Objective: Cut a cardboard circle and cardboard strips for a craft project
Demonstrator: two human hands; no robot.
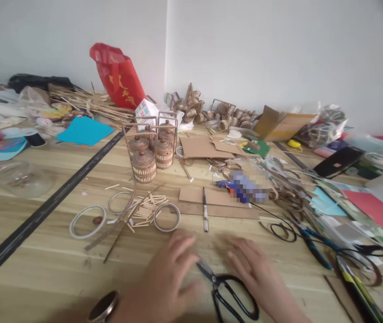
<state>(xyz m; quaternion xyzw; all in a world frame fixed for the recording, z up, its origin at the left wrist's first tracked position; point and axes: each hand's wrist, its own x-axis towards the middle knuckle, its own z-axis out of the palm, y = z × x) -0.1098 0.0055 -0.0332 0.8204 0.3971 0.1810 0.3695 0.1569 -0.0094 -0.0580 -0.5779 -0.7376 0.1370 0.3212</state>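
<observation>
Now both my hands lie open and flat on the pale wooden table (50, 264), and they hold nothing. My left hand (169, 273) and my right hand (250, 269) are apart. The big scissors with black loop handles (227, 289) lie between them, with the blades pointing up and to the left. My left fingertips are just beside the blade tips, and my right hand is just beside the loops. Both hands look blurry, so I cannot tell if they touch the scissors. I think the safe way is to keep my left fingers off the sharp end and grab only the loops. A thin black pen (205, 211) lies further up, near some white round rings (88, 221).
</observation>
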